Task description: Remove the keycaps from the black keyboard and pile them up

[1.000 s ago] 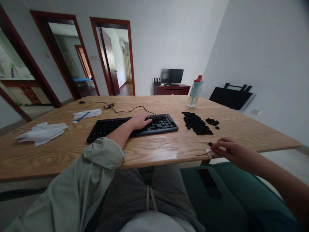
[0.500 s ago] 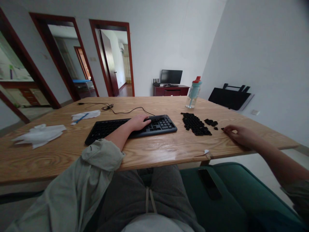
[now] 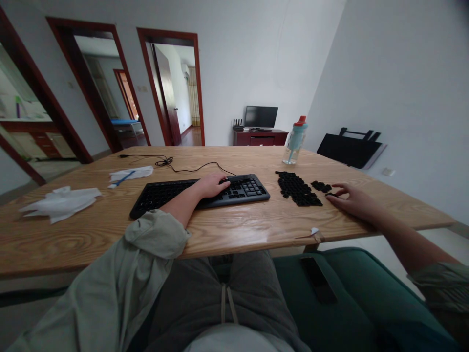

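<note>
A black keyboard [image 3: 247,193] lies crosswise on the wooden table, with dark bare patches among its keys. Over its middle rests my left hand [image 3: 211,186], fingers curled close to the thumb; something dark at the fingertips is too small to make out. My right hand [image 3: 350,199] is on the table at the right, thumb and forefinger apart around a small black keycap [image 3: 330,194]. Left of that hand, a broad patch of loose black keycaps [image 3: 296,188] covers the wood. A smaller cluster of keycaps [image 3: 321,186] sits just beyond its fingertips.
A clear bottle with a red lid [image 3: 294,142] stands behind the keycaps. The keyboard's cable [image 3: 190,170] loops toward the back left. White tissues [image 3: 60,204] and a blue-handled brush [image 3: 122,179] lie at left. A phone [image 3: 318,279] rests on the green seat.
My right hand has moved left, toward the keycap cluster, and its thumb and forefinger have spread from a pinch. My left hand stays where it was on the keyboard.
</note>
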`<state>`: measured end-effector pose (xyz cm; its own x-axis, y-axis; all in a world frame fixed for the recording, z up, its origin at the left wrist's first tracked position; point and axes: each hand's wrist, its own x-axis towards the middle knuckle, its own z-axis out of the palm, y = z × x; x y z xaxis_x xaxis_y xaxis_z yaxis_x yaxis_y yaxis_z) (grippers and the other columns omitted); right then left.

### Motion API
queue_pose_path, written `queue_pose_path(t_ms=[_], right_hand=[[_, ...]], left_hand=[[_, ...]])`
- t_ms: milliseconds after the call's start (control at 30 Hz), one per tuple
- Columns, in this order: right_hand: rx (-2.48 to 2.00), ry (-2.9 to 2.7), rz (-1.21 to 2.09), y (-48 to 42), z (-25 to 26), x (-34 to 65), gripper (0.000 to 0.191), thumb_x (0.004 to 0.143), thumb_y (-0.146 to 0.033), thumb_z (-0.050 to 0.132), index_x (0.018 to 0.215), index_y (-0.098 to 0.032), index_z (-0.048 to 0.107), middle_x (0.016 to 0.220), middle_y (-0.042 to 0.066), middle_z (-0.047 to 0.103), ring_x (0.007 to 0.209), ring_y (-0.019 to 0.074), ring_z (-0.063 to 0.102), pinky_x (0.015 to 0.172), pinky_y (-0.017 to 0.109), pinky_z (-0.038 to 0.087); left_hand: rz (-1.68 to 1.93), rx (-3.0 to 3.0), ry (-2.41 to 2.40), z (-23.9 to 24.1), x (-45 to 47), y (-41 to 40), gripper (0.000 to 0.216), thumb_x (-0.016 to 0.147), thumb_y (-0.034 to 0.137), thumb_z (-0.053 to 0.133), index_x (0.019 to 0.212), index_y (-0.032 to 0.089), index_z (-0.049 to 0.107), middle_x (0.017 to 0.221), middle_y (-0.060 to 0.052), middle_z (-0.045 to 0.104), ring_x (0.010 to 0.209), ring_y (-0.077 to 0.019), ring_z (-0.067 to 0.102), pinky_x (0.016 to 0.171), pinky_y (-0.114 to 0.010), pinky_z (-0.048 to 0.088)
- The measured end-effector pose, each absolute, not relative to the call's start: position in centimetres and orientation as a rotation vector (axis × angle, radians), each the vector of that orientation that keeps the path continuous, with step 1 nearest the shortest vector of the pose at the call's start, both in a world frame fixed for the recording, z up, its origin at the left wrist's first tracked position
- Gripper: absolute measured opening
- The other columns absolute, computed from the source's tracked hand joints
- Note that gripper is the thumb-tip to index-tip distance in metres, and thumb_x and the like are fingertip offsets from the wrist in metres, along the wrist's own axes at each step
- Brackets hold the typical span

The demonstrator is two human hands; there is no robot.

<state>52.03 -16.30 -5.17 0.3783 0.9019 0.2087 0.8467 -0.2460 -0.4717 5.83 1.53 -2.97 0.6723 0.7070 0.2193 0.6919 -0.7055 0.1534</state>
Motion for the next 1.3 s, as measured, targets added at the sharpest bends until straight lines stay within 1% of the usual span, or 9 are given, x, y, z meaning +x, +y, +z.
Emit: queue_pose_path(t_ms=[233,467,533,633,700,800,900,1100,1300], right_hand=[[-2.147,-1.515,0.110,-15.7,-5.8,52.2,0.058,0.083,-0.046,0.061,0.131,-0.015,0.055,0.114,0.018,0.071,0.091,0.0303,0.065,0.085,0.041,0.046],[-1.854,-1.505,-0.253,-18.1,-3.8,46.0,0.037,0.091,-0.047,0.041,0.116,-0.029,0.061,0.102,0.012,0.071,0.073,0.0264,0.060,0.073,0.042,0.048],[-1.743,-1.562,-0.171,-17.4,-2.5,42.4,0.035,0.088,-0.048,0.049,0.106,-0.023,0.065,0.090,0.011,0.071,0.066,0.0228,0.058,0.066,0.038,0.047],[-1.699,-1.698,0.046,-14.1,-0.2,36.8,0.040,0.087,-0.048,0.055,0.112,-0.018,0.067,0.094,0.010,0.071,0.071,0.0200,0.061,0.067,0.033,0.047],[-1.685,-1.692,0.219,-11.1,1.2,33.5,0.041,0.088,-0.045,0.057,0.116,-0.017,0.065,0.105,0.012,0.071,0.081,0.0200,0.063,0.072,0.031,0.049],[-1.554,-1.541,0.726,-7.0,2.4,29.6,0.044,0.093,-0.048,0.051,0.124,-0.018,0.059,0.125,0.013,0.067,0.092,0.0193,0.066,0.073,0.028,0.052],[-1.273,-1.535,1.010,-5.0,2.1,26.9,0.046,0.094,-0.054,0.048,0.126,-0.022,0.056,0.132,0.011,0.064,0.093,0.0174,0.067,0.072,0.026,0.054],[-1.092,-1.493,1.031,-4.5,-0.1,25.7,0.040,0.086,-0.058,0.063,0.101,-0.020,0.059,0.098,0.005,0.069,0.061,0.0086,0.055,0.055,0.022,0.044],[-0.991,-1.231,0.938,-2.7,-0.7,27.6,0.045,0.075,-0.060,0.076,0.083,-0.020,0.057,0.075,0.000,0.065,0.054,0.0083,0.049,0.048,0.022,0.038]], left_hand=[[0.429,2.804,1.125,-3.1,5.8,1.7,0.044,0.096,0.046,0.043,0.116,0.016,0.068,0.125,-0.012,0.069,0.114,-0.0245,0.063,0.103,-0.037,0.048],[0.517,2.778,1.143,-2.6,6.0,1.1,0.038,0.097,0.042,0.043,0.113,0.016,0.066,0.120,-0.011,0.069,0.112,-0.0242,0.062,0.101,-0.037,0.048],[0.615,2.770,1.139,-2.2,5.9,0.8,0.037,0.097,0.042,0.043,0.111,0.016,0.065,0.118,-0.012,0.069,0.112,-0.0249,0.062,0.101,-0.038,0.048],[0.763,2.720,1.128,-1.4,5.4,0.6,0.034,0.097,0.044,0.044,0.108,0.017,0.063,0.111,-0.012,0.070,0.105,-0.0249,0.063,0.095,-0.038,0.049],[0.824,2.646,1.125,-0.9,4.8,0.6,0.032,0.097,0.044,0.044,0.107,0.018,0.060,0.104,-0.010,0.071,0.096,-0.0232,0.065,0.087,-0.036,0.051],[0.878,2.564,1.150,-0.5,3.8,0.5,0.031,0.097,0.045,0.044,0.108,0.019,0.057,0.096,-0.007,0.070,0.085,-0.0210,0.064,0.077,-0.034,0.049],[0.867,2.565,1.125,-0.3,3.3,0.0,0.029,0.098,0.044,0.044,0.108,0.019,0.056,0.092,-0.006,0.070,0.082,-0.0201,0.063,0.074,-0.033,0.048],[0.764,2.645,0.974,-0.4,4.3,-1.3,0.031,0.099,0.046,0.043,0.108,0.020,0.057,0.087,-0.004,0.068,0.077,-0.0183,0.062,0.069,-0.031,0.045],[0.683,2.660,1.008,0.2,3.8,-1.1,0.043,0.090,0.051,0.057,0.119,0.020,0.058,0.090,-0.003,0.069,0.081,-0.0193,0.063,0.074,-0.031,0.047]])
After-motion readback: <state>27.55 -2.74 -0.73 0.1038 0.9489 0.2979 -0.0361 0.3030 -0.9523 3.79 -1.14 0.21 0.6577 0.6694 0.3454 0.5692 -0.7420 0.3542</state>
